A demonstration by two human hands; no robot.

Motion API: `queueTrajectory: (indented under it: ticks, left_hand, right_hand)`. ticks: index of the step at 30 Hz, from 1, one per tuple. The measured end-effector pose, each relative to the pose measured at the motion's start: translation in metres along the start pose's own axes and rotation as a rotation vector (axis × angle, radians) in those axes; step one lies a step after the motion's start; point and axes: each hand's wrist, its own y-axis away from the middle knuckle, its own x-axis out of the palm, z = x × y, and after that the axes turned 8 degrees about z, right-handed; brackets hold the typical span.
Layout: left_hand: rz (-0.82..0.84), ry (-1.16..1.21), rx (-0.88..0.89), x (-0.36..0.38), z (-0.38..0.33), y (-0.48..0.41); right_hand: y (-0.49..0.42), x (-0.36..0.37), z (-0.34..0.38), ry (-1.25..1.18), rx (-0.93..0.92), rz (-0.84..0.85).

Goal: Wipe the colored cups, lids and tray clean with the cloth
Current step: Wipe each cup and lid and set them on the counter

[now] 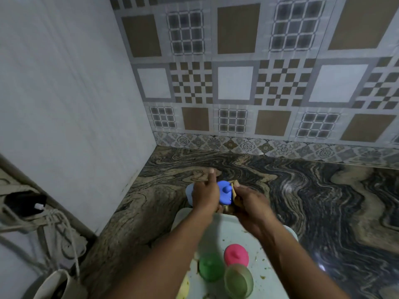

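Nearest the camera, a translucent green plastic cup [238,280] stands upright on the white plastic tray [272,285], between the two forearms.

Farther out, the left hand [205,196] grips the round blue plastic lid with a knob [224,192] from its left side. Its fingers curl round the rim, except one that sticks out straight past the lid toward the wall. The right hand [251,205] pinches the beige cloth [235,192] between the thumb and curled fingers and presses it to the lid's right edge. Most of the cloth is hidden under the palm. The lid is tilted so that its knobbed top faces the camera, at the tray's far edge. A pale blue plastic piece [189,194] shows just behind the left hand; I cannot tell whether it is a cup or a lid.

On the tray, an opaque green plastic lid [210,267] sits just left of the green cup, and a pink plastic lid with a knob [236,254] sits just behind it. Food specks dot the bare tray. A yellow piece [183,287] lies at the tray's near left edge, partly cut off.

The tray rests on a brown and black marbled stone counter [313,190], which runs back to a patterned tile wall [237,83]. White cables and a black plug [26,203] hang at the far left.
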Motion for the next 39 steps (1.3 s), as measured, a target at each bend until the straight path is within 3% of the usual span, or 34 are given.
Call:
queueTrajectory:
  ticks: [2,3,5,7,9,13,15,19,22,24,27,29,30,32,35,37,39]
  left_hand:
    - [0.194,-0.008,-0.081,-0.007,-0.004,-0.009]
    - [0.186,-0.059,-0.030,-0.007,-0.009,-0.011]
    - [-0.048,-0.170,0.112,-0.003,-0.019,-0.009]
    - [-0.307,-0.128,0.190,0.003,-0.025,0.006]
    - [-0.366,0.015,0.148,0.008,-0.018,0.012]
    - [0.035,0.054,-0.131,-0.001,-0.001,-0.001]
    - [0.099,-0.012,-0.095,-0.004,-0.006,-0.008]
    - [-0.316,-0.060,0.178,-0.003,-0.033,-0.002]
    - [-0.458,0.044,0.175,0.003,-0.029,0.009]
    - [-0.365,0.100,0.089,0.005,-0.016,0.004]
    - [-0.081,0.074,-0.034,-0.001,-0.012,-0.007]
    - [0.055,-0.007,-0.010,-0.004,-0.020,-0.014]
    - [0.055,-0.050,0.059,-0.006,-0.029,-0.012]
    - [-0.131,-0.055,0.153,-0.007,-0.040,-0.007]
    - [-0.413,0.164,0.128,0.000,-0.043,0.013]
    - [-0.385,0.213,0.012,0.003,-0.028,0.012]
    - [-0.166,0.196,-0.090,-0.001,-0.018,0.001]
  right_hand:
    - [-0.001,-0.011,0.017,0.201,0.006,0.052]
    - [-0.002,-0.010,0.021,0.260,-0.001,0.066]
    - [-0.003,0.001,0.019,0.210,-0.061,0.067]
    - [-0.001,0.016,0.006,0.056,-0.129,0.012]
    - [0.002,0.022,-0.009,-0.073,-0.126,-0.049]
    - [0.002,0.004,0.004,0.120,-0.077,-0.046]
    - [-0.001,-0.003,0.016,0.238,-0.100,0.009]
    - [0.000,0.017,0.006,0.010,-0.159,-0.002]
    - [0.003,0.027,-0.015,-0.213,-0.113,-0.060]
    - [0.003,0.021,-0.016,-0.140,-0.134,-0.087]
    - [-0.002,0.006,0.004,0.102,-0.165,-0.032]
    - [-0.007,-0.003,0.020,0.217,-0.131,0.049]
    - [-0.007,-0.003,0.026,0.227,-0.114,0.079]
    - [-0.007,0.006,0.022,0.138,-0.139,0.097]
    - [-0.006,0.027,-0.010,-0.056,-0.221,-0.040]
    - [-0.004,0.028,-0.021,-0.087,-0.219,-0.124]
    - [-0.006,0.015,-0.009,0.016,-0.197,-0.085]
